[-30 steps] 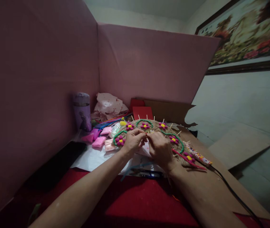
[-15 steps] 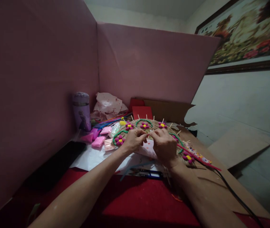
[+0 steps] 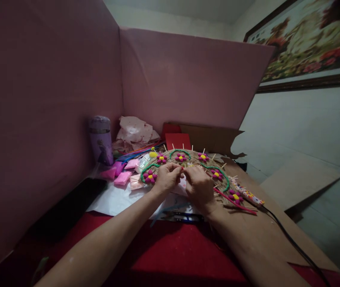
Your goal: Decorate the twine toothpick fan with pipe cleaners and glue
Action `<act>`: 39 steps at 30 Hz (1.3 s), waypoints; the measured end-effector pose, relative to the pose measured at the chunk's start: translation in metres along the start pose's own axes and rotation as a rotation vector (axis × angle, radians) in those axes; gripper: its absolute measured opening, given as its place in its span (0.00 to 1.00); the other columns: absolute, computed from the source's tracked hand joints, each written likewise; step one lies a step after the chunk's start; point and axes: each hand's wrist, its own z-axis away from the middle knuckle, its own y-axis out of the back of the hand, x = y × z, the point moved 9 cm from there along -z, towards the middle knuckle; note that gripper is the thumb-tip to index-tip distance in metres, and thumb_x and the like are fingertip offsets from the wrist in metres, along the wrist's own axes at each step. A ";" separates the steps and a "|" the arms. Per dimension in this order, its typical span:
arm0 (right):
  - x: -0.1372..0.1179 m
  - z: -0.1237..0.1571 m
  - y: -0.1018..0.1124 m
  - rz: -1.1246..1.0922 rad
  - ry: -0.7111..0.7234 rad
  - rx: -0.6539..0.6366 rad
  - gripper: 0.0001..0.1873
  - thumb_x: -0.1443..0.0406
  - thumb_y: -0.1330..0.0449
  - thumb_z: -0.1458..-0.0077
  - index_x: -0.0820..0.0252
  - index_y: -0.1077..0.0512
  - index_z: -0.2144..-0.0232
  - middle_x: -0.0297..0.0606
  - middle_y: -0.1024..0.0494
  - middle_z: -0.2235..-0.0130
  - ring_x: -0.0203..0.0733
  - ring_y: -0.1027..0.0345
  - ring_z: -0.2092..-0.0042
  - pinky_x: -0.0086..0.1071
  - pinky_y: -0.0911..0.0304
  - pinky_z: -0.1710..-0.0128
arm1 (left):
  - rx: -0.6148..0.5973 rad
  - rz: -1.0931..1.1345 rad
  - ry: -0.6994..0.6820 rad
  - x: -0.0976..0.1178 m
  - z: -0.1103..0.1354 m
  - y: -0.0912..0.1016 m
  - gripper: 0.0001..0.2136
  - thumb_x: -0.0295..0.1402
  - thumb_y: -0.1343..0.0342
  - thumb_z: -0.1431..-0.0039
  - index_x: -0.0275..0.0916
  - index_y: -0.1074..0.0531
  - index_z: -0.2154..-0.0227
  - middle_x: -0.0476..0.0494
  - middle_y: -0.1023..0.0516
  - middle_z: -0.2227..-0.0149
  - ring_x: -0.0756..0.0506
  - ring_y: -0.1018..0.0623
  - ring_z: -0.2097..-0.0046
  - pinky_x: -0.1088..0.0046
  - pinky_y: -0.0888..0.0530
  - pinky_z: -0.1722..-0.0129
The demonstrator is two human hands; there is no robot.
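A red pipe cleaner (image 3: 236, 203) trails to the right from under my right hand (image 3: 199, 185). Its near end shows as a red bit between the fingertips of both hands. My left hand (image 3: 168, 176) pinches that end, and the right hand's fingers are closed on it too, almost touching the left. Behind and around the hands lies a twine-wrapped piece (image 3: 194, 156) with short sticks poking out of its edge. Purple flowers with yellow centres (image 3: 217, 174) and green curved strips (image 3: 226, 181) decorate it. My hands hide its middle.
Dark thread snips (image 3: 188, 217) lie in front of the hands. Pink packets (image 3: 122, 178), a purple tumbler (image 3: 101, 139) and coloured pipe cleaners (image 3: 140, 150) are at left. A flower-patterned tool (image 3: 249, 195) with a black cord rests on cardboard (image 3: 277, 231) at right.
My right hand has shifted slightly left and closer to the left, uncovering more of the right-hand flower and green strip. The red pipe cleaner's free end has drawn left.
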 end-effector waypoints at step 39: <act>0.005 -0.004 0.000 0.002 0.060 -0.028 0.08 0.72 0.49 0.46 0.60 0.30 0.70 0.39 0.30 0.70 0.43 0.41 0.64 0.33 0.47 0.64 | -0.095 -0.480 -0.224 0.024 -0.006 -0.001 0.05 0.26 0.50 0.54 0.36 0.31 0.81 0.51 0.30 0.83 0.53 0.34 0.80 0.78 0.39 0.79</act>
